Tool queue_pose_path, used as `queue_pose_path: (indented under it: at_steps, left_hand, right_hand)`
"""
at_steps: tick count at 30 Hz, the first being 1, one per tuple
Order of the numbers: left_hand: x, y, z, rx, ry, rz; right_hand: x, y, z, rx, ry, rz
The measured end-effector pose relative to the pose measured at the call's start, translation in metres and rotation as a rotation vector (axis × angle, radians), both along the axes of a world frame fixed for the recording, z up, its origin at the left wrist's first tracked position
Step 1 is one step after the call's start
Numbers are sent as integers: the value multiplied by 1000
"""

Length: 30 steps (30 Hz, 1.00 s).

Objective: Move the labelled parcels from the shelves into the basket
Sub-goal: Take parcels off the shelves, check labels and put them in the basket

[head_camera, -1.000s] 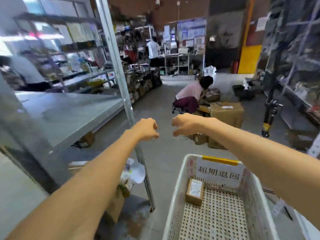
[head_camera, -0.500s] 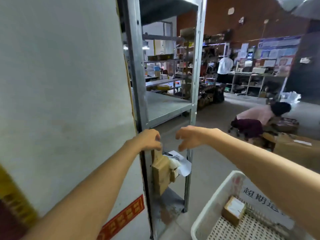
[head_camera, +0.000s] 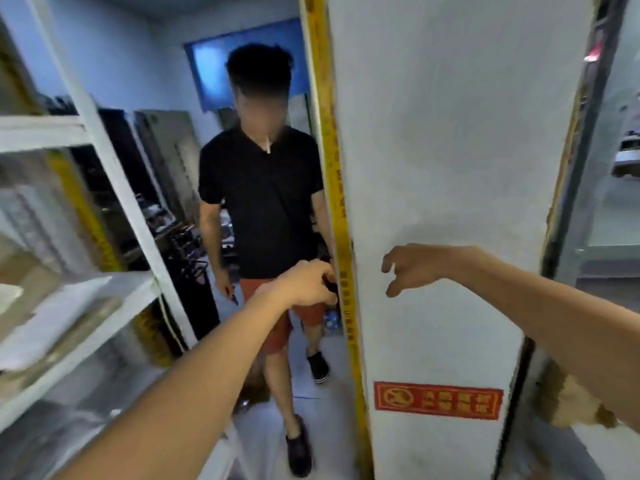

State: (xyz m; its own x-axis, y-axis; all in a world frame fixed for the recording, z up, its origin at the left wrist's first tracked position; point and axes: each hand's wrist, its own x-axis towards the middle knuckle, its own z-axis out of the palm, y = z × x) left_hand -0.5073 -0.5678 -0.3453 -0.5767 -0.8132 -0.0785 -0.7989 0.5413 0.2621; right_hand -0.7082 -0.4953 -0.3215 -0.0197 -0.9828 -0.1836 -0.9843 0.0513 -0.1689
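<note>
My left hand [head_camera: 304,285] is raised in front of me with its fingers curled into a loose fist, and I see nothing in it. To its right my right hand [head_camera: 412,268] hangs in the air before a white pillar, fingers loosely bent and holding nothing. Blurred flat parcels [head_camera: 52,334] lie on the white shelf rack [head_camera: 114,188] at my left. The basket is out of view.
A person in a black shirt and red shorts [head_camera: 263,202] stands close ahead in the narrow aisle. The white pillar [head_camera: 450,202] with a yellow edge strip [head_camera: 332,168] and a red sign [head_camera: 438,400] fills the right. Torn cardboard [head_camera: 581,403] shows at lower right.
My view has swung left, away from the basket and the open hall, to the pillar and a side aisle. My right hand's fingers have loosened from a fist.
</note>
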Motion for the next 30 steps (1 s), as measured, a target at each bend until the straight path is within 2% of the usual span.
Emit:
queue_pose_path:
  at_steps: [5, 9, 17, 22, 28, 30]
  left_hand:
    - [147, 49, 1, 88, 11, 285]
    - [274, 112, 17, 52, 0, 572]
    - [449, 291, 61, -47, 2, 1042]
    - [500, 396, 98, -129, -68, 1216]
    - [534, 477, 152, -215, -147, 1363]
    - [538, 496, 168, -264, -102, 1408]
  right_hand:
    - [123, -18, 7, 15, 33, 329]
    - [242, -10, 28, 6, -6, 571]
    - [477, 77, 71, -84, -104, 1047]
    - [572, 164, 97, -203, -87, 1283]
    - [626, 232, 144, -274, -140, 1478]
    - [636, 250, 163, -317, -157, 1525]
